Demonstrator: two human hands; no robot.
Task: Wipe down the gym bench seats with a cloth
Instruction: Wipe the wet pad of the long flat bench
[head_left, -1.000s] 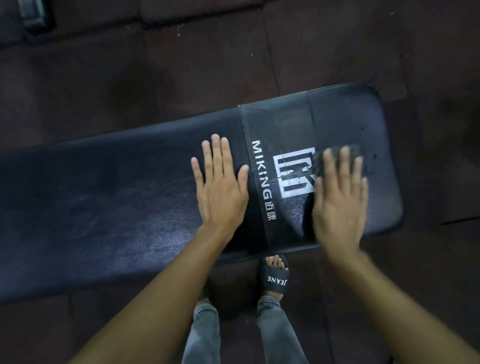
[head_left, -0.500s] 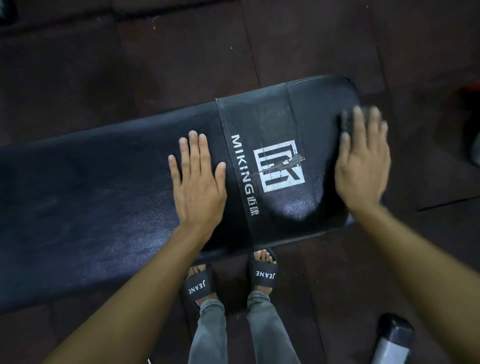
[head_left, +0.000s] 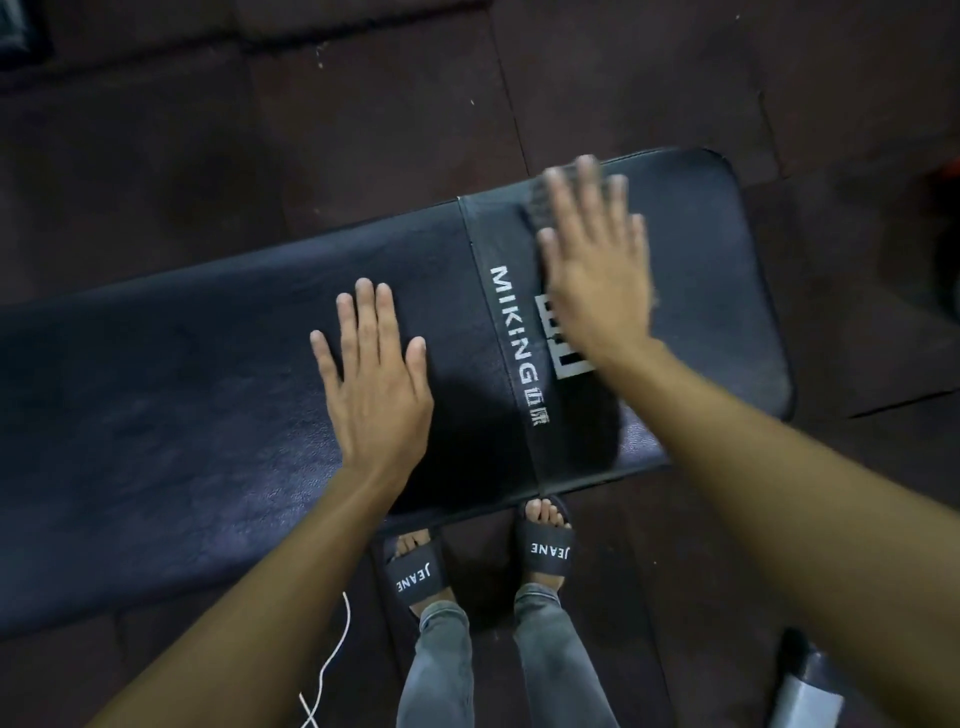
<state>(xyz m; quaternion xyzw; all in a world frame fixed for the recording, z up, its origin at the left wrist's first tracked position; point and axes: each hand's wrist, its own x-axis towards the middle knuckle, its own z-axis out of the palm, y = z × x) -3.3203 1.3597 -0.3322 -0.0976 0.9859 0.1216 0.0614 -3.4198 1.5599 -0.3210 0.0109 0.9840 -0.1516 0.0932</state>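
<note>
While the left hand (head_left: 374, 374) lies flat on the long black padded gym bench seat (head_left: 156, 395), fingers straight, slightly spread and holding nothing, the right hand (head_left: 597, 270) presses a dark grey ribbed cloth (head_left: 534, 200) onto the same pad, its fingers fanned out straight rather than curled round the fabric. The palm covers most of the cloth. Only a blurred corner shows at the hand's ten o'clock, near the seat's far edge, at about one o'clock from the frame's middle. The pad looks matte and finely grained, and a seam crosses it beside white "MIKING" lettering (head_left: 511, 332) and a white square logo (head_left: 569, 364) partly hidden under the right wrist. At six o'clock, feet in black "JEANE" slides (head_left: 548, 551) stand on the dark rubber floor mats (head_left: 363, 130), with a thin white cord (head_left: 332, 649) at seven o'clock.
</note>
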